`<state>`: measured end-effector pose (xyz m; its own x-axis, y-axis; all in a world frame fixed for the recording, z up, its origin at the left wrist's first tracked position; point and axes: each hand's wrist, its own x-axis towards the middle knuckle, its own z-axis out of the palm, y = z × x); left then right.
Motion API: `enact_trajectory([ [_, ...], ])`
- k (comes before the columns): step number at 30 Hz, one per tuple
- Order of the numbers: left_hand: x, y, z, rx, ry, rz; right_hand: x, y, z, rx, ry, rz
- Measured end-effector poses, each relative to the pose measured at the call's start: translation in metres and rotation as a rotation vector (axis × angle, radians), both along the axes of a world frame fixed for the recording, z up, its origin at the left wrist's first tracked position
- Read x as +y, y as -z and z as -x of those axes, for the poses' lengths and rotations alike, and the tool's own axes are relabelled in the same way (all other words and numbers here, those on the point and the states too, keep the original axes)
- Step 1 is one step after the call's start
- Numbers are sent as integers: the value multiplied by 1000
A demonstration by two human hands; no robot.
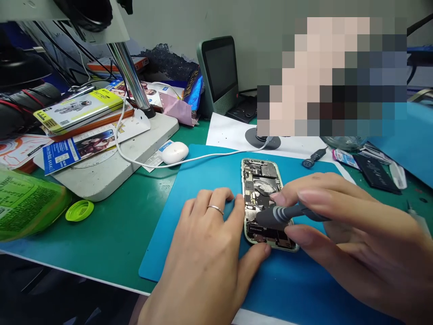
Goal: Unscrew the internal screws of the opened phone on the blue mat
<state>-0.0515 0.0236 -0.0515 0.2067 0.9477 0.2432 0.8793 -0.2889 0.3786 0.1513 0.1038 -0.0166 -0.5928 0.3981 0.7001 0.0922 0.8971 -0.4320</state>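
An opened smartphone [262,180], its inner boards and parts bare, lies on the blue mat [209,171]. My left hand [206,243], with a ring on one finger, steadies the phone: curled fingers along its left edge, thumb at the bottom edge. In my right hand [352,225] is a dark grey precision screwdriver [274,216], pinched between thumb and fingers. It slants down to the left over the phone's lower half, and its tip is hidden from sight. One right fingertip is close to the phone's right edge.
A white cable [189,159] runs across the mat's back edge. A white mouse-like case [173,153] sits left, by the heavy stand base [111,174]. Boxes [84,108], a smart display [218,72], a small dark tool [314,158] and a black battery [377,174] lie around.
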Motion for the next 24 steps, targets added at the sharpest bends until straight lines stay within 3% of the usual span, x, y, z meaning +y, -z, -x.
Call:
enact_trajectory([
  [7, 0, 3, 1, 20, 10, -41, -2, 4, -7, -57, -33, 82],
  [14, 0, 4, 2, 32, 17, -35, -4, 12, -6, 1, 12, 65],
  [24, 0, 3, 1, 7, 5, -13, -4, 6, -5, -45, -25, 40],
])
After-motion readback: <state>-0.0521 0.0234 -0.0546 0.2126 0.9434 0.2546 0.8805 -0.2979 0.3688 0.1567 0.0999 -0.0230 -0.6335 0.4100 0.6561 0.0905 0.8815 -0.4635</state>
